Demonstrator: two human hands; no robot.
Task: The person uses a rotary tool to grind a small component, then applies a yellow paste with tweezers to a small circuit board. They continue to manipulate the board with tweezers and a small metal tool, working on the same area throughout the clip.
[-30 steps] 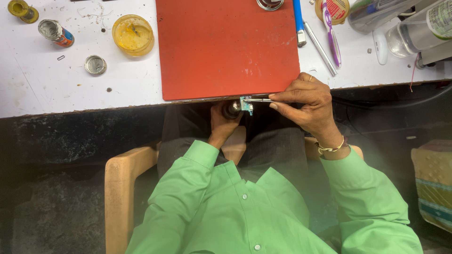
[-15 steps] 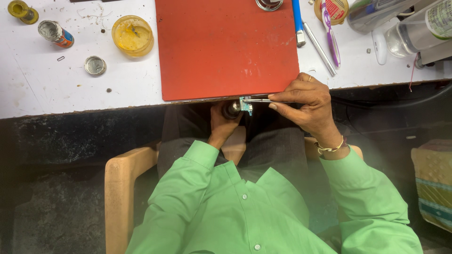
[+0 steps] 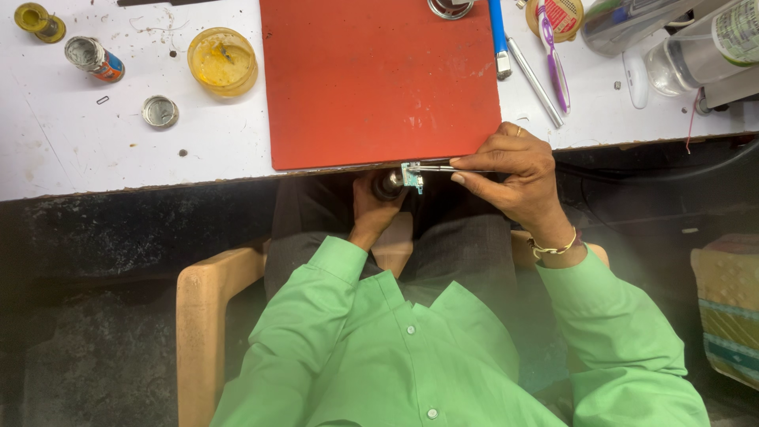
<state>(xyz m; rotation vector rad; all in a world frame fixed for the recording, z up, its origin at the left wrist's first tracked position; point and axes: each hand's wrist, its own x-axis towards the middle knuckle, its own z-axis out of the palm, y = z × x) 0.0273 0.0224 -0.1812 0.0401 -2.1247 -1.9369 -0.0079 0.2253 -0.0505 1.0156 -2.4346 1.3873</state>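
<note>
A seated person in a green shirt works just below the front edge of a white desk (image 3: 118, 158). The right hand (image 3: 514, 178) pinches thin metal tweezers (image 3: 447, 168), gripping a small, pale blue-green part (image 3: 412, 175). The left hand (image 3: 371, 209) curls around a dark round piece (image 3: 388, 185) beside it. This looks like fine fitting work, calling for steadiness. A smooth red mat (image 3: 379, 79) lies above.

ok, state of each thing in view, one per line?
right hand: pinching tweezers
tweezers: shut on small blue part
small blue part: held at table edge
left hand: gripping dark round piece
yellow jar: open
small tin: upright, open
red mat: flat
</note>
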